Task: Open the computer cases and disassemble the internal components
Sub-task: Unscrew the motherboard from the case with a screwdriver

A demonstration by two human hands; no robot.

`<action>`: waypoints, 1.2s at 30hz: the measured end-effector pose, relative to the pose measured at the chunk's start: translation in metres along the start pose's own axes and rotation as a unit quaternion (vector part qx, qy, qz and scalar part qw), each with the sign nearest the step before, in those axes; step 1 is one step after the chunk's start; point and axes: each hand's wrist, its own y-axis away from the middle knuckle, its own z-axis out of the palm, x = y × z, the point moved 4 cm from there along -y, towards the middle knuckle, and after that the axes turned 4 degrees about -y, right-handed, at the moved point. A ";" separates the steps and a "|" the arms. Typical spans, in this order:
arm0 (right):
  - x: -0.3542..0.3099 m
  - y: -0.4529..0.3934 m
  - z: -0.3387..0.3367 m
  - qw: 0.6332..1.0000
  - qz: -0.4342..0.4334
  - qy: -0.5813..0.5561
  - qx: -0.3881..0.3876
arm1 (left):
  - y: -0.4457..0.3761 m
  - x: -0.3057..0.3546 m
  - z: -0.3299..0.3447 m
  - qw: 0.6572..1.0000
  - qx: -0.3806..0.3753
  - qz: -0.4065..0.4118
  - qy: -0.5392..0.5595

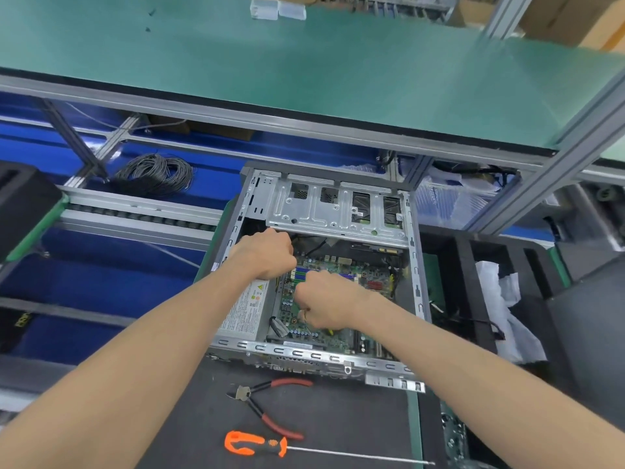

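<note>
- An orange-handled screwdriver [257, 444] lies flat at the near edge of the dark counter [338, 418], its long thin shaft running toward the right.
- Just beyond it rest red-handled cutting pliers [267, 401], jaws pointing left, apart from the screwdriver.
- Two bare forearms reach in from the near corners and meet over an open computer case [318, 265], which sits in the middle of the counter with its side panel off.
- The right hand [326, 304] is curled into a fist low over the green motherboard [331, 282]. Its fingers are tucked under, so I cannot tell what, if anything, it grips.
- The left hand [267, 253] is also curled, a little farther in, near the case's left wall and just below the metal drive cage. What its fingers close on is hidden.
- A silver power supply [243, 309] with a label lies along the case's left side, beside the motherboard.
- A bare metal drive cage [338, 206] spans the far end of the case.
- Beyond the counter's far left, a coil of grey cable [154, 176] lies on a blue surface.
- To the right of the case stand black foam trays [473, 265] with crumpled white wrapping [500, 299].
- Overhead, farthest off, runs a green shelf [304, 62] on an aluminium frame.
</note>
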 end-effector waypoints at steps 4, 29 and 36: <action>-0.006 0.000 0.020 0.995 0.006 -0.104 -0.008 | -0.001 0.001 0.002 1.000 -0.003 0.016 -0.011; 0.068 0.025 0.061 0.970 0.229 -0.075 0.026 | -0.090 0.156 0.073 0.984 -0.091 0.122 0.091; 0.075 0.017 0.066 0.972 0.216 -0.089 0.027 | -0.110 0.163 0.087 0.981 -0.052 0.158 0.103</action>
